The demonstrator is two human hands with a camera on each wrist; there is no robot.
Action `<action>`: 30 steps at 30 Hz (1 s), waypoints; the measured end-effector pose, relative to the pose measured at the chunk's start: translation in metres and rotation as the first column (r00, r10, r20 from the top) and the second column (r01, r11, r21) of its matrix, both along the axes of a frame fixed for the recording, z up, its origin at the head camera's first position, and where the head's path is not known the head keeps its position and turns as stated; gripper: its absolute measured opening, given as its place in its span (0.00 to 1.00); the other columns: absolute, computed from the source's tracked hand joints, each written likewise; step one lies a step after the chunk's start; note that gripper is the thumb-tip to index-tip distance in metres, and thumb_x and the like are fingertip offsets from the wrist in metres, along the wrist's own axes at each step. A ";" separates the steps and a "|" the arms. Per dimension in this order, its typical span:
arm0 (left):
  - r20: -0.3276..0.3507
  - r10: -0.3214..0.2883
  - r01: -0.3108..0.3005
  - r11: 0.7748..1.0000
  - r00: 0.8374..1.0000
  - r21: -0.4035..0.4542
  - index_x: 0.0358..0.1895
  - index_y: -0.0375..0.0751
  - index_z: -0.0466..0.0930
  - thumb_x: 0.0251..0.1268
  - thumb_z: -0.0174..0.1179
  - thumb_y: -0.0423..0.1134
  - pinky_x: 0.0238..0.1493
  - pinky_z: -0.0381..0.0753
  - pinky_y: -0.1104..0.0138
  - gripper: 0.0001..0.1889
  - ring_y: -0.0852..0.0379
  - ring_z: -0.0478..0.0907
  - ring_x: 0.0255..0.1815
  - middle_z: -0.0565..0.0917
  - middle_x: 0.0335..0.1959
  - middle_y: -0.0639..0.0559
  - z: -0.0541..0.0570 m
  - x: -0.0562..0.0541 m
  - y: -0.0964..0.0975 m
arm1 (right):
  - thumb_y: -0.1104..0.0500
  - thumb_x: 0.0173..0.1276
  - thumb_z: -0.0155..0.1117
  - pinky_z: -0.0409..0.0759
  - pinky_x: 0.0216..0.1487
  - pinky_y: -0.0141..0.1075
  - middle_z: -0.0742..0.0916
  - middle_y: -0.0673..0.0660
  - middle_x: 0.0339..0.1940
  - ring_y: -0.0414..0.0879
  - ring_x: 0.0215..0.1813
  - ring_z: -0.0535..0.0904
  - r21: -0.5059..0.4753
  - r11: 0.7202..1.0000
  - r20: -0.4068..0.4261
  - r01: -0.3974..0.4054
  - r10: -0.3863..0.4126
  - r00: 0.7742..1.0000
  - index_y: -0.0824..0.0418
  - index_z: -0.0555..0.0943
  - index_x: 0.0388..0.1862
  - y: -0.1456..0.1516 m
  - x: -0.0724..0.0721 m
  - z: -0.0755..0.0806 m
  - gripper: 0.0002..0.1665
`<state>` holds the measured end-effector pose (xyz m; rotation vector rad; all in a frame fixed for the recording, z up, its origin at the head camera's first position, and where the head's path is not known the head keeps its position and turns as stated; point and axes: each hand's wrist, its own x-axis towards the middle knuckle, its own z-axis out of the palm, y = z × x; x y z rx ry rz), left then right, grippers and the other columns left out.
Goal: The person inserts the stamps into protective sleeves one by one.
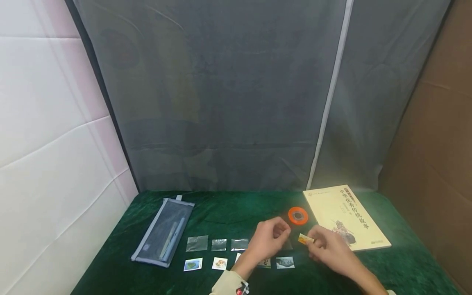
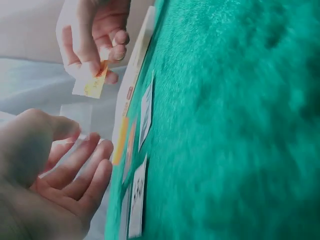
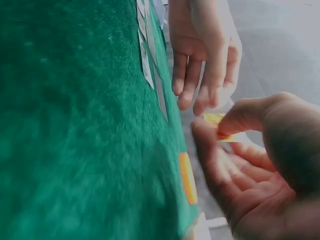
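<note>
My right hand (image 1: 333, 250) pinches a small yellow stamp-like paper (image 1: 304, 239) between thumb and fingers, above the green cloth. Facing it, my left hand (image 1: 267, 241) holds a small clear plastic sleeve (image 2: 76, 114) between thumb and fingertips; the sleeve is hard to make out. In the left wrist view the yellow paper (image 2: 90, 86) is just beyond the sleeve, seemingly apart from it. Below the hands lie small picture stamps, among them a green-blue one (image 1: 193, 264), a flowered one (image 1: 219, 263) and a grey one (image 1: 285, 262). My left arm partly covers others.
Clear sleeves (image 1: 197, 243) lie in a row behind the stamps. A mesh zip pouch (image 1: 162, 233) with pens is at the left. Toward the right are an orange tape roll (image 1: 298, 216) and a cream book (image 1: 343, 213). Grey curtain (image 1: 221, 102) hangs behind.
</note>
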<state>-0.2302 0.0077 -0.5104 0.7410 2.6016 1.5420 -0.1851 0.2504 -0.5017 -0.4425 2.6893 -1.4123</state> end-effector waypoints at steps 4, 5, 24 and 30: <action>0.064 0.017 -0.023 0.996 0.998 0.085 0.44 0.49 0.88 0.78 0.68 0.41 0.45 0.87 0.72 0.02 0.69 0.89 0.40 0.93 0.38 0.60 0.000 0.000 -0.012 | 0.65 0.74 0.71 0.87 0.28 0.40 0.91 0.59 0.32 0.44 0.27 0.88 -0.129 0.991 -0.018 0.032 -0.035 0.999 0.60 0.81 0.45 -0.011 -0.009 -0.003 0.06; 0.069 0.021 -0.028 0.995 0.997 0.100 0.44 0.48 0.88 0.77 0.68 0.40 0.44 0.87 0.72 0.02 0.69 0.89 0.40 0.93 0.37 0.60 0.000 0.000 -0.014 | 0.64 0.74 0.72 0.87 0.27 0.40 0.91 0.60 0.33 0.44 0.27 0.88 -0.154 0.987 -0.033 0.042 -0.047 0.998 0.60 0.82 0.46 -0.014 -0.010 -0.004 0.07; 0.251 0.043 -0.118 0.950 0.967 0.291 0.46 0.45 0.90 0.73 0.73 0.44 0.46 0.88 0.69 0.08 0.56 0.94 0.44 0.96 0.40 0.53 -0.001 0.017 -0.039 | 0.56 0.76 0.74 0.81 0.22 0.36 0.94 0.62 0.35 0.40 0.22 0.82 -0.374 0.920 0.043 0.114 -0.106 0.993 0.59 0.86 0.48 -0.035 -0.013 -0.027 0.09; 0.256 0.062 -0.135 0.951 0.965 0.279 0.48 0.42 0.94 0.70 0.75 0.45 0.47 0.88 0.70 0.12 0.59 0.94 0.44 0.96 0.39 0.54 -0.002 0.016 -0.038 | 0.58 0.78 0.72 0.82 0.21 0.38 0.93 0.67 0.38 0.41 0.23 0.83 -0.440 0.895 0.043 0.076 -0.064 0.997 0.63 0.85 0.50 -0.036 -0.015 -0.036 0.10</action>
